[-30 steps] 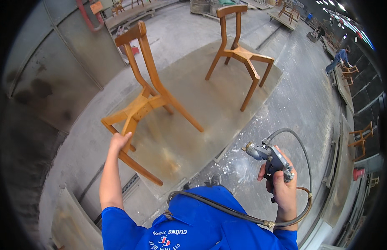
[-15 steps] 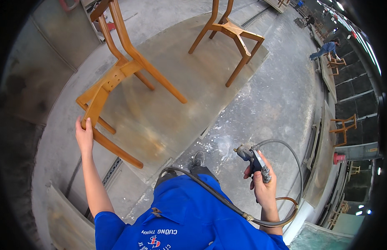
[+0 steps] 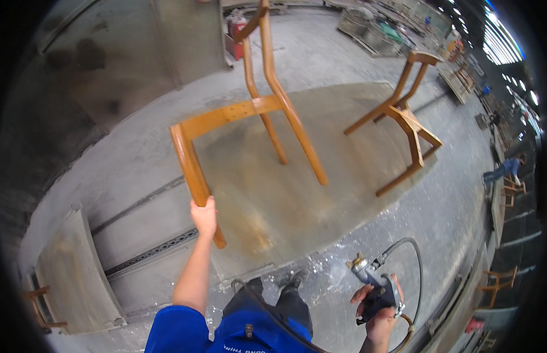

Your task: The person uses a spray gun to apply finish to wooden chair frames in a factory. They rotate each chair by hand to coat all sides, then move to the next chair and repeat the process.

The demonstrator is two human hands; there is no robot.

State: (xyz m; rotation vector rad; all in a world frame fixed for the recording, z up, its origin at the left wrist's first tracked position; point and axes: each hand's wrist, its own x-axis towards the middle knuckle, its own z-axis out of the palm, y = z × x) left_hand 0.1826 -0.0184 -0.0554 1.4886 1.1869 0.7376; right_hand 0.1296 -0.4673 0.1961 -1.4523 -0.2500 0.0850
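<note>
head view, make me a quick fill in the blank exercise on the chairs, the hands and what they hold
1. The left hand grips a ____ of the nearer chair.
2. The right hand holds a spray gun fitted with a flexible ____.
3. The farther chair stands to the ____ of the nearer one in the picture.
4. The person's shirt is ____ in colour.

Missing words: leg; hose; right; blue
</note>
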